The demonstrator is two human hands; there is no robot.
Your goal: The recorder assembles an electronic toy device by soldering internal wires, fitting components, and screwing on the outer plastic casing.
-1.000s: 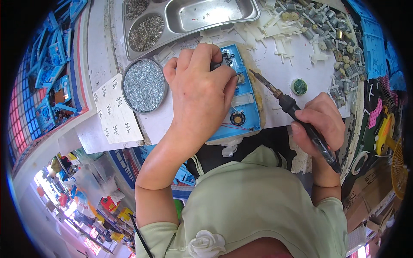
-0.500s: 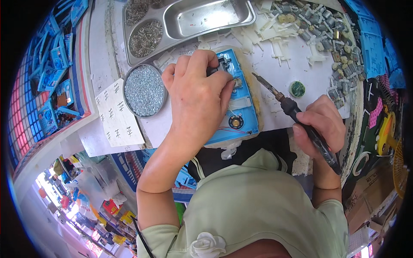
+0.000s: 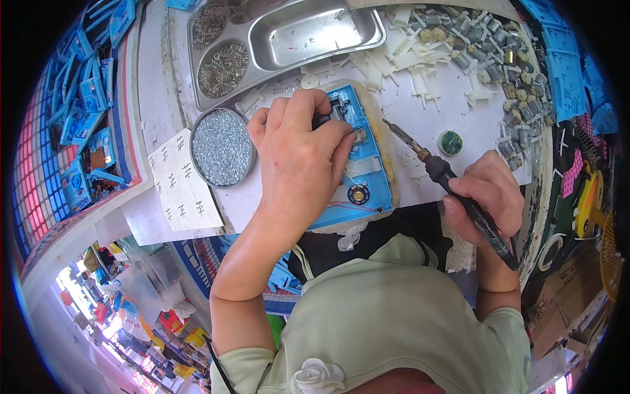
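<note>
My left hand (image 3: 298,148) rests over a blue plastic housing (image 3: 371,166), thumb and fingers pinched together near its upper end. A bit of something dark shows between the fingertips, but the hand hides most of it. Inside the housing are a small round speaker (image 3: 359,194), thin red wires and a white plastic part (image 3: 363,166). My right hand (image 3: 492,197) grips a soldering iron (image 3: 438,169) by its black handle. The iron's tip points up and left, just right of the housing and apart from it.
A round dish of small metal pieces (image 3: 223,148) lies left of my left hand. Behind stands a metal tray (image 3: 315,62) with springs. Small motors (image 3: 518,105) and white plastic parts (image 3: 420,69) are heaped at the far right. A small green-filled round container (image 3: 450,142) sits near the iron.
The view has shifted slightly, so the tray and housing appear a little lower. The iron's tip now appears slightly nearer the housing. My left hand keeps its pinch in the same place.
</note>
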